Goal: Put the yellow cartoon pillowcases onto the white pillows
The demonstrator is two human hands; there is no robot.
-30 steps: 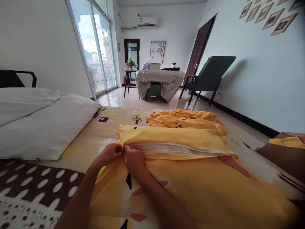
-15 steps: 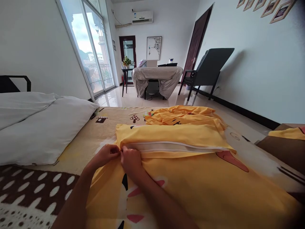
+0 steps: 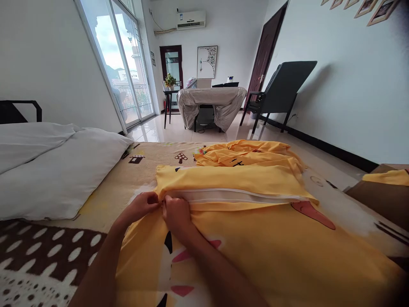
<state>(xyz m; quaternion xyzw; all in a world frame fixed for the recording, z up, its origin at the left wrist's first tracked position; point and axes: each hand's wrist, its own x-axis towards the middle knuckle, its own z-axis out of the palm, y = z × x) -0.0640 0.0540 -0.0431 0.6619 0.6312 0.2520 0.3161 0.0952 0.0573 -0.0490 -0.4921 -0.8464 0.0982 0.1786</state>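
Note:
A yellow pillowcase (image 3: 255, 238) with a cartoon print lies across the bed in front of me, a white pillow (image 3: 236, 195) showing through its long open slit. My left hand (image 3: 142, 205) pinches the cover's left corner at the end of the slit, fingers closed. My right hand (image 3: 175, 215) is closed right beside it, pinching the same spot, its fingertips touching the left hand's. What sits between the fingertips is too small to make out.
A white duvet (image 3: 57, 162) lies at the left on the patterned beige and brown blanket (image 3: 140, 170). More crumpled yellow fabric (image 3: 246, 154) lies behind the pillow. A covered table (image 3: 211, 100) and dark chair (image 3: 281, 91) stand across the tiled floor.
Both hands stay pinched at the left end of the slit. The view has tilted slightly; the hands sit a little lower and further left than a second ago.

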